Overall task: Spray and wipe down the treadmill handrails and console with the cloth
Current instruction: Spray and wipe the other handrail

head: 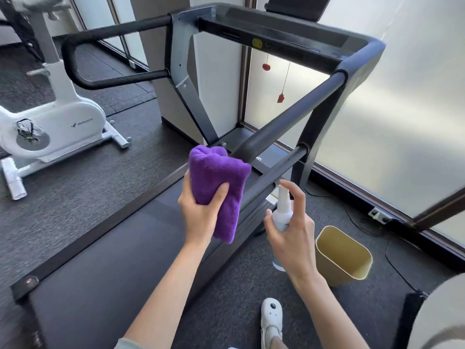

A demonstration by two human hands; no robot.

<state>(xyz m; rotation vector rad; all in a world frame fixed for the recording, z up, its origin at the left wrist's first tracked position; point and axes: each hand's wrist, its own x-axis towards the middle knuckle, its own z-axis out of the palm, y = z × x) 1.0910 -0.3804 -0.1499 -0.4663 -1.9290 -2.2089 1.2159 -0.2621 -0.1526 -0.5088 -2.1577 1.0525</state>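
Right hand (293, 230): grip wrapped round white spray bottle (282, 212), index finger raised over nozzle. Left hand (201, 210): grip clenched on folded purple cloth (217, 182), just short of right handrail (289, 119). Console (276, 28) beyond.

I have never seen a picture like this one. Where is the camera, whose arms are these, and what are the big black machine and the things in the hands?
The camera sits on a person's head and looks down, so the two bare arms are that person's own. The left hand holds a folded purple cloth. The right hand holds a small white spray bottle, with one finger raised above its nozzle. The black machine is a treadmill: a padded handrail runs toward the console, and the walking belt lies below. A white exercise bike stands to the left. A tan bin stands on the floor to the right.
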